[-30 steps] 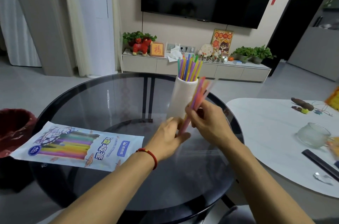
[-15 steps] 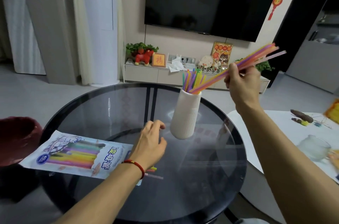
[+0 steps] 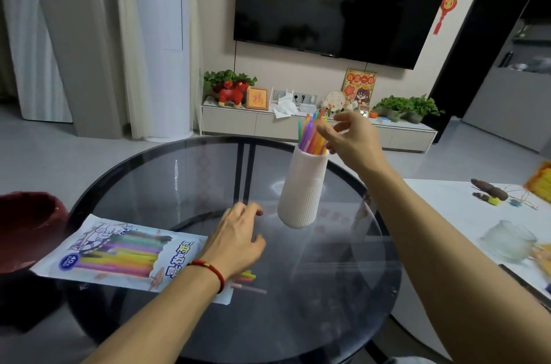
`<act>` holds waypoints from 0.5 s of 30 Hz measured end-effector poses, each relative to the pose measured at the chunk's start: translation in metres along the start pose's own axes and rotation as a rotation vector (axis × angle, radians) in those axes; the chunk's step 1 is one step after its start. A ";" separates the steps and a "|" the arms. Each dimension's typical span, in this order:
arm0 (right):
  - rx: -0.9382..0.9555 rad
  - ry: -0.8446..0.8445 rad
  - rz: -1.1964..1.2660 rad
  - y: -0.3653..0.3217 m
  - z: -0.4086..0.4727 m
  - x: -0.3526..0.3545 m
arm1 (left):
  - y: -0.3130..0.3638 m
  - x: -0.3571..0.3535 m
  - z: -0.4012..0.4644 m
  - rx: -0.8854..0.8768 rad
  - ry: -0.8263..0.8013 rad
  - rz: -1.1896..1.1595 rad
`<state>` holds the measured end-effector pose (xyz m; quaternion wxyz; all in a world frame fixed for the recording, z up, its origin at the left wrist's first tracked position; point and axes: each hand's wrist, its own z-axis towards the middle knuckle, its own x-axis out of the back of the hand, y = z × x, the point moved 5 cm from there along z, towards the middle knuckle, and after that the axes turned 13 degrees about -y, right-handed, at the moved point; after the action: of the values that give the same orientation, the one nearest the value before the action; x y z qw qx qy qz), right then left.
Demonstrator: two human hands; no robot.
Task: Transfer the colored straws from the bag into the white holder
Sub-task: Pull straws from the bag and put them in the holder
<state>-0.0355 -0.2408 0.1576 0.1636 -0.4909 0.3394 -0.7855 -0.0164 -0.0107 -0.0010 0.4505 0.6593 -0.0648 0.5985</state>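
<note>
A ribbed white holder (image 3: 304, 187) stands on the round dark glass table (image 3: 190, 172), with several colored straws (image 3: 311, 134) sticking up out of it. My right hand (image 3: 350, 138) hovers just right of the straw tops, fingers spread, holding nothing. The straw bag (image 3: 119, 253) lies flat at the table's left, its open end toward me. My left hand (image 3: 235, 240) rests palm down beside that end, fingers loose and apart. A few loose straw ends (image 3: 247, 281) poke out from under my left wrist on the glass.
A dark red bin (image 3: 26, 226) stands left of the table. A white table (image 3: 465, 214) at the right carries a glass cup (image 3: 507, 241) and small items. Beyond are a low TV cabinet (image 3: 253, 122) and a wall TV.
My right hand lifted a bundle of straws, dropped it into the holder and let go. My left hand left the bundle and settled on the table by the bag.
</note>
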 end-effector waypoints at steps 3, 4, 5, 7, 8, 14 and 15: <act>0.145 0.097 -0.141 -0.003 -0.010 -0.002 | -0.009 0.004 -0.002 -0.005 -0.136 0.115; 0.206 0.064 -0.238 -0.003 -0.013 -0.008 | -0.014 0.004 -0.005 -0.012 -0.207 0.169; 0.237 -0.003 -0.335 -0.001 -0.015 -0.015 | -0.019 0.004 -0.007 -0.011 -0.294 0.223; 0.233 -0.090 -0.415 0.006 -0.018 -0.025 | -0.036 0.001 -0.017 0.040 -0.505 0.313; 0.241 -0.057 -0.393 0.008 -0.022 -0.025 | -0.046 0.001 -0.022 0.079 -0.609 0.358; 0.472 0.056 -0.268 0.017 -0.075 -0.056 | -0.070 0.007 -0.035 0.140 -0.820 0.582; 0.428 -0.071 -0.259 0.027 -0.086 -0.074 | -0.067 0.007 -0.033 0.124 -0.790 0.596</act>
<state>-0.0787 -0.1844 0.0659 0.1736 -0.5118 0.0933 -0.8362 0.0034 0.0539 -0.0340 0.1609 0.8140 -0.3804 0.4084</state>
